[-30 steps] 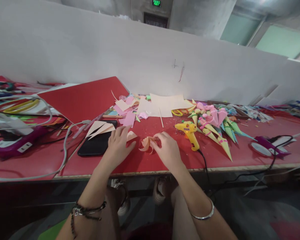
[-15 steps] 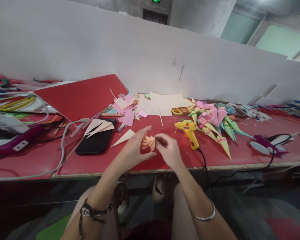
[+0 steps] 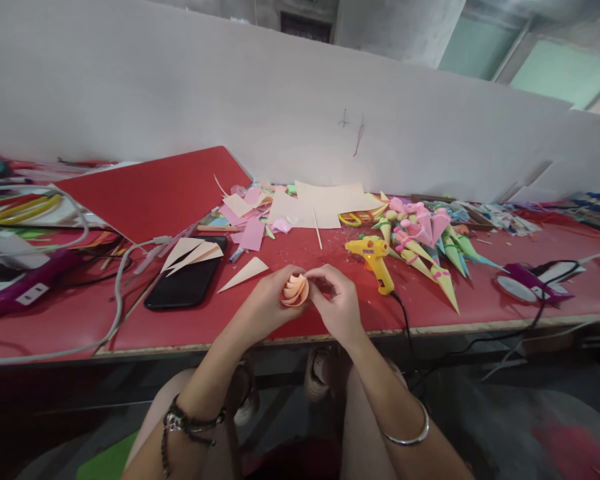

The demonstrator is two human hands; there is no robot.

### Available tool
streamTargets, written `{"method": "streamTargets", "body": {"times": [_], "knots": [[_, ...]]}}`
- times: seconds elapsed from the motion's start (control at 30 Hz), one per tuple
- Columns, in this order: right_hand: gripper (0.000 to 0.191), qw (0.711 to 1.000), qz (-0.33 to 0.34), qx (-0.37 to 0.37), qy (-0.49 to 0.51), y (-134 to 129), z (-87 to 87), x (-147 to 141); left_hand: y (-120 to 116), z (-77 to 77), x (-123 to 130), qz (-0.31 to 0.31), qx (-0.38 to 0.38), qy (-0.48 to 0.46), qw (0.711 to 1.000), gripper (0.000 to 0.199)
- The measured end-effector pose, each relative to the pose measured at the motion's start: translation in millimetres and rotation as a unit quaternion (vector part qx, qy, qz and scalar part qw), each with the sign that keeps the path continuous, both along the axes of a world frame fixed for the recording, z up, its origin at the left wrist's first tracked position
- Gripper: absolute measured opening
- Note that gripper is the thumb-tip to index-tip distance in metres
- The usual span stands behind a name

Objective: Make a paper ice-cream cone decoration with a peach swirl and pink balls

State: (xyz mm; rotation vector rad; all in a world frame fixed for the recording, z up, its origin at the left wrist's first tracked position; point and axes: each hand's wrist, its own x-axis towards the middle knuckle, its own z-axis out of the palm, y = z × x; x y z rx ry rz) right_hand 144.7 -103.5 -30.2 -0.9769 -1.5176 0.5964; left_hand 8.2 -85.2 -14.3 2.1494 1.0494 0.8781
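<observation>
Near the front of the red table, my left hand (image 3: 270,300) is wrapped round a peach paper piece (image 3: 295,291) with several curled layers, its round end facing up. My right hand (image 3: 336,300) pinches the right edge of that piece with thumb and forefinger. A flat peach paper cone (image 3: 244,273) lies just left of my left hand. Further left, more cut peach pieces (image 3: 195,253) rest on a black phone (image 3: 180,288). To the right of my hands lies a yellow glue gun (image 3: 375,259) with a black cord.
Pink and cream paper (image 3: 325,203) and a thin white stick (image 3: 317,230) lie at the back. Finished-looking coloured cones (image 3: 425,237) are heaped right. Purple power strips (image 3: 35,287) with cables sit at both sides. A red board (image 3: 155,193) leans at the back left.
My left hand has closed from a spread grip to wrapping round the layered piece, whose round end now shows more fully. The view has shifted slightly.
</observation>
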Motion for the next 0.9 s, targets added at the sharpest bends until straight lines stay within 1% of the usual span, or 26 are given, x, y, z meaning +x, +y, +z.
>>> {"method": "streamTargets", "body": {"times": [0.07, 0.23, 0.43, 0.5, 0.6, 0.67, 0.77, 0.83, 0.9], "knots": [[0.012, 1.0, 0.006, 0.011, -0.011, -1.4, 1.0, 0.2, -0.2, 1.6, -1.9, -0.01, -0.004, -0.003, 1.0, 0.017], [0.015, 0.999, 0.017, 0.035, -0.032, -2.5, 1.6, 1.6, -1.5, 6.1, -5.8, -0.038, -0.011, -0.019, 0.999, 0.024], [0.011, 0.999, 0.02, 0.04, -0.014, -1.9, -1.6, -0.2, -1.7, 0.2, -4.5, -0.009, 0.008, -0.008, 1.0, 0.029], [0.01, 0.999, 0.014, 0.04, -0.012, -1.7, -2.5, -0.8, -1.7, -1.1, -3.8, -0.017, 0.007, -0.01, 1.0, 0.032], [0.011, 0.999, 0.001, 0.037, -0.023, -1.8, -3.2, -0.9, -2.1, -0.6, -3.3, -0.032, -0.013, -0.017, 0.999, 0.036], [0.012, 0.999, -0.007, 0.034, -0.033, -2.1, -3.1, -1.0, -2.6, 0.5, -3.1, -0.038, -0.035, -0.018, 0.998, 0.033], [0.01, 0.999, -0.006, 0.031, -0.03, -2.8, -2.9, -1.6, -2.9, 1.6, -2.5, -0.043, -0.06, -0.015, 0.997, 0.019], [0.011, 1.0, 0.01, 0.026, -0.009, -3.4, -3.0, -1.8, -2.8, 1.9, -2.1, -0.038, -0.061, -0.014, 0.997, 0.012], [0.014, 0.999, 0.036, 0.022, 0.016, -4.2, -2.8, -1.2, -2.6, 2.5, -1.9, -0.033, -0.053, -0.016, 0.998, 0.012]]}}
